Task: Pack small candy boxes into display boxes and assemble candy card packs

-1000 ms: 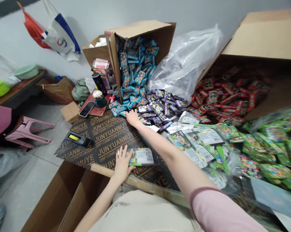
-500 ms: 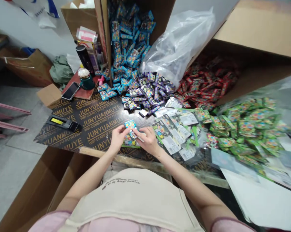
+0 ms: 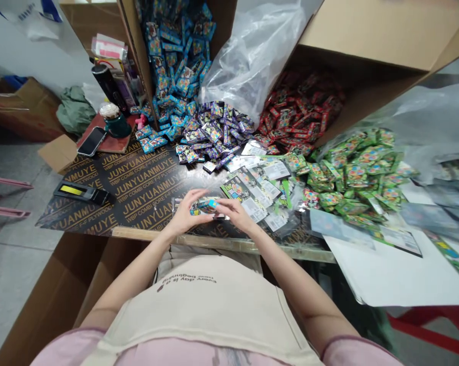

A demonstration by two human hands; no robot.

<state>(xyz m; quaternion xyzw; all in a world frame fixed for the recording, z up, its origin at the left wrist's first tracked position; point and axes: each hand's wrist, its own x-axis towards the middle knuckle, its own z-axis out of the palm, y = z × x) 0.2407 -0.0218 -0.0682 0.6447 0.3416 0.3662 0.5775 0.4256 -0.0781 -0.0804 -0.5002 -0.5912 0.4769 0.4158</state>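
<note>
Both hands meet over the near edge of the dark plywood board [image 3: 138, 183]. My left hand [image 3: 185, 216] and my right hand [image 3: 235, 213] pinch a small blue packet [image 3: 206, 205] between their fingertips, held just above a clear bag with a green card [image 3: 199, 208] lying on the board. Behind them lie flat carded bags [image 3: 252, 190], a heap of purple packets [image 3: 214, 134] and blue packets [image 3: 176, 66] spilling from a tipped carton.
Red packets [image 3: 298, 112] fill a big carton at the back right; green packets [image 3: 351, 173] pile on the right. A phone [image 3: 91, 141], a mug [image 3: 115, 122], a dark bottle [image 3: 104, 81] and a black tool [image 3: 79, 192] sit at left. An open carton [image 3: 61, 300] stands below the board.
My right hand came back from the blue heap with a blue packet. Both hands now hold it low over the clear bag, and the view has tilted down.
</note>
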